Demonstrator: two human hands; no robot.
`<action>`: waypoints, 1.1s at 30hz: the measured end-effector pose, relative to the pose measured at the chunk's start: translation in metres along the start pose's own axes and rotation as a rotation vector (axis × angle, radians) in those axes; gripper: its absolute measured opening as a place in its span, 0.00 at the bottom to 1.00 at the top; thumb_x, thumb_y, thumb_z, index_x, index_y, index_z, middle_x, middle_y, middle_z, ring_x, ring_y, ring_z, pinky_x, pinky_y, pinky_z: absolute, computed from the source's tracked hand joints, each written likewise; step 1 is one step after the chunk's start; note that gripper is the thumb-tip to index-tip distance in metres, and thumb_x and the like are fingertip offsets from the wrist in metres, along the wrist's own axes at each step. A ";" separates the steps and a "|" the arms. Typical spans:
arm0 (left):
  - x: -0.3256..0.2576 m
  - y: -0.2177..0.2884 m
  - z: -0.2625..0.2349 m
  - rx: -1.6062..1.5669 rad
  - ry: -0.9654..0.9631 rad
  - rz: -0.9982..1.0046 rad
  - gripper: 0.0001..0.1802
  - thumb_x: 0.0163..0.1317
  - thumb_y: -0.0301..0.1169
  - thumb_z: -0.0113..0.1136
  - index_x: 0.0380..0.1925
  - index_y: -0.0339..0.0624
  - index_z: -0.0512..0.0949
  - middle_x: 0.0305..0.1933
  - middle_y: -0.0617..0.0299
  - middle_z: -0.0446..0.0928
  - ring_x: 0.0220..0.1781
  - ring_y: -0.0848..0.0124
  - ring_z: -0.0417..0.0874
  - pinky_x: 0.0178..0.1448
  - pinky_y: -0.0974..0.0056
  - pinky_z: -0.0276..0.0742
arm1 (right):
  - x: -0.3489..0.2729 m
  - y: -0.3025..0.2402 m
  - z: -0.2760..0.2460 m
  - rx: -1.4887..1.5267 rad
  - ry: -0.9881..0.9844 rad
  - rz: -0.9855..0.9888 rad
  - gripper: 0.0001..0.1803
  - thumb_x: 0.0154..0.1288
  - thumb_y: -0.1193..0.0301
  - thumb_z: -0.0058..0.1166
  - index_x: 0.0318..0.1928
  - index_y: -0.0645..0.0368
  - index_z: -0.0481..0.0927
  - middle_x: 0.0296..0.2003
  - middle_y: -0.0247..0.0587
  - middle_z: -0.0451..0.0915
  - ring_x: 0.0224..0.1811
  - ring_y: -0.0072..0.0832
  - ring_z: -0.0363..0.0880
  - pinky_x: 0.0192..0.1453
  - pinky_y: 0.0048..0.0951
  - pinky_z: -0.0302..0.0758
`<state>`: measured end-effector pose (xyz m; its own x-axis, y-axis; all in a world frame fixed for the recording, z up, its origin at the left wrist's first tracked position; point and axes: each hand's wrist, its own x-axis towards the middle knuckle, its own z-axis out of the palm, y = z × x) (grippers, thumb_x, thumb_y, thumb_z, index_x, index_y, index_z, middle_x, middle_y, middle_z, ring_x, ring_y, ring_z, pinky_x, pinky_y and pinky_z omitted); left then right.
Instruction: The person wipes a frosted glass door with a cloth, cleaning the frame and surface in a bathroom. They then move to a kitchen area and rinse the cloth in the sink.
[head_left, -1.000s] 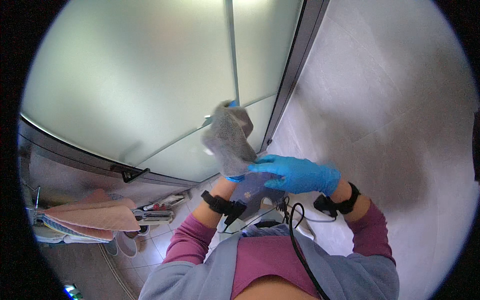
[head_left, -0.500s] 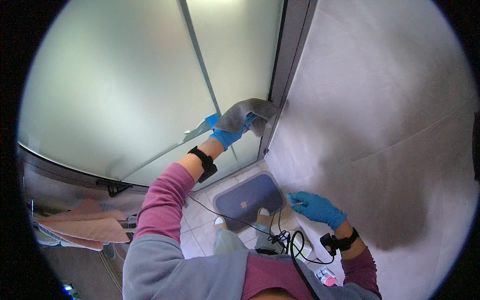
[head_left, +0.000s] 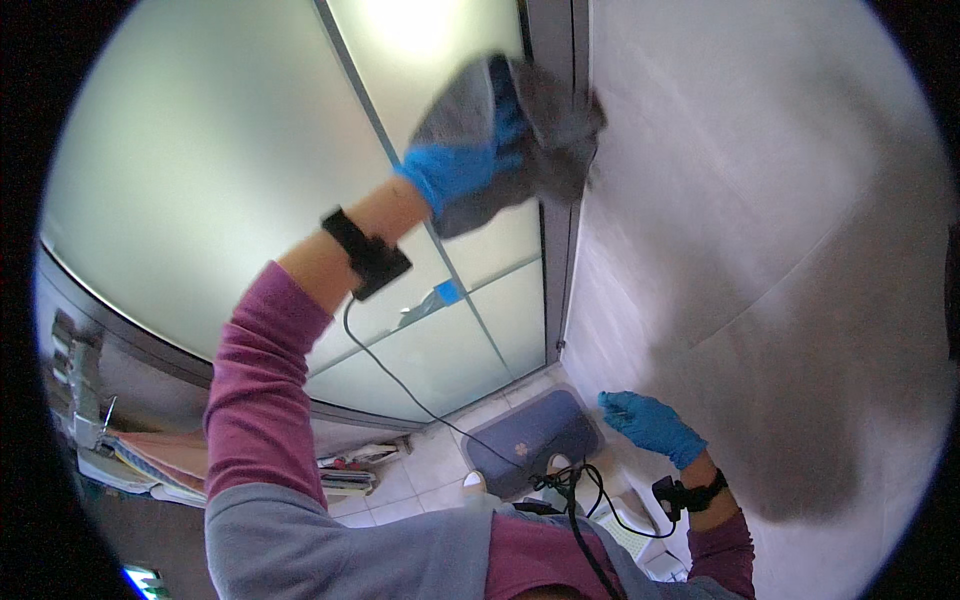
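L hand (head_left: 455, 175) w/ grey cloth (head_left: 562, 130); flower emblem (head_left: 520, 449) on flr mat (head_left: 552, 420).

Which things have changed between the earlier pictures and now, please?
The left hand has carried the grey cloth up and rightward, across the dark frame of the frosted glass. The right hand has come away from beside the left wrist, down and rightward. Unchanged: the left hand holds the cloth; both hands are gloved.

A blue-grey mat (head_left: 548, 432), seemingly flower-marked, lies on the pale tiled floor (head_left: 405, 478).
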<state>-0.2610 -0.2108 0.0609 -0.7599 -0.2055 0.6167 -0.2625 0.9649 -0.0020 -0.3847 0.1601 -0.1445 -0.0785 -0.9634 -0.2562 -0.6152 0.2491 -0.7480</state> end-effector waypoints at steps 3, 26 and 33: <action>0.067 -0.004 -0.060 0.311 0.081 0.134 0.29 0.61 0.43 0.60 0.63 0.58 0.70 0.68 0.59 0.68 0.70 0.54 0.65 0.75 0.49 0.55 | 0.002 0.001 -0.001 0.043 0.047 -0.001 0.22 0.71 0.58 0.48 0.57 0.58 0.76 0.55 0.49 0.78 0.57 0.41 0.77 0.62 0.34 0.72; 0.094 0.027 -0.041 0.648 -0.082 0.193 0.47 0.57 0.55 0.61 0.72 0.53 0.54 0.77 0.57 0.49 0.77 0.53 0.48 0.80 0.51 0.41 | 0.051 -0.093 -0.077 -0.163 0.086 -0.459 0.25 0.69 0.60 0.49 0.59 0.63 0.73 0.54 0.56 0.76 0.55 0.47 0.77 0.59 0.42 0.73; 0.186 0.024 -0.141 1.015 0.224 0.140 0.32 0.66 0.58 0.45 0.67 0.62 0.65 0.77 0.57 0.50 0.79 0.55 0.44 0.78 0.39 0.33 | 0.037 -0.098 -0.087 -0.154 0.123 -0.455 0.24 0.69 0.61 0.48 0.59 0.63 0.73 0.54 0.58 0.76 0.56 0.47 0.76 0.60 0.41 0.73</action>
<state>-0.3247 -0.2024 0.2861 -0.7218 0.0319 0.6914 -0.6352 0.3662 -0.6800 -0.3959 0.0913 -0.0272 0.1387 -0.9778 0.1568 -0.7163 -0.2084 -0.6660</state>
